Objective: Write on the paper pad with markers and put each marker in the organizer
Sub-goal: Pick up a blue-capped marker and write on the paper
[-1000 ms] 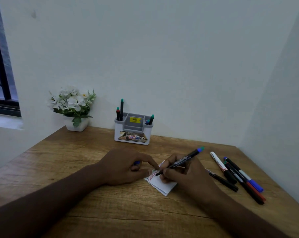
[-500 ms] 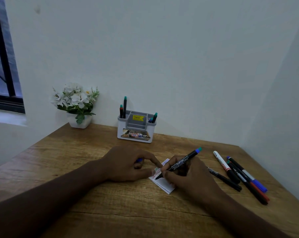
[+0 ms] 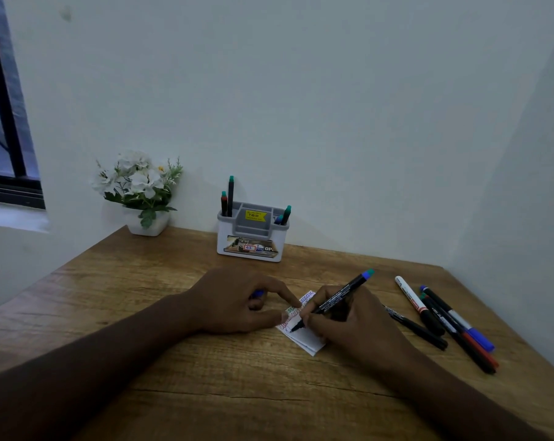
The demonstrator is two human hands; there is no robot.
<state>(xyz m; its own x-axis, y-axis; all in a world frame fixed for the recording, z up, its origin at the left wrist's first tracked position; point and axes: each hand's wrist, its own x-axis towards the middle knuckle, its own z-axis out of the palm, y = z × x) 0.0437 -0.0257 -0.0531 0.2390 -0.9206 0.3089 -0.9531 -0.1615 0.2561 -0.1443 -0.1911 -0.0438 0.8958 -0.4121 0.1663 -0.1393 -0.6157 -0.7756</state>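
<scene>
On a wooden desk [image 3: 173, 361] set into a white corner, a small white paper pad [image 3: 304, 340] lying flat near the middle, its upper part covered with lines of red, green and blue scribble. Pinched in the curled fingers of the right hand [image 3: 355, 326], a black marker [image 3: 333, 300] with a blue-green end, tilted up and to the right, tip down on the pad's left part. Pressed against the pad's left edge, the left hand [image 3: 237, 303], forefinger and thumb stretched toward the paper, remaining fingers curled around a small blue object [image 3: 258, 293], most of it hidden in the palm and too little showing to say what it is. Just right of the writing hand, loose markers on the wood: a black marker [image 3: 418, 329] nearest the wrist, a white-barrelled marker [image 3: 410, 296] beside it, and past these a blue-capped marker [image 3: 460, 321] and a red-banded marker [image 3: 466, 342] lying close together at a slant. Well behind the pad, against the wall, a white and grey organizer [image 3: 250, 249] with a yellow price sticker, two markers standing upright in its left compartment and two more leaning in its right. Farther left along the wall, a white pot of white flowers [image 3: 142, 192], and at the far left edge a dark window frame [image 3: 5, 122].
</scene>
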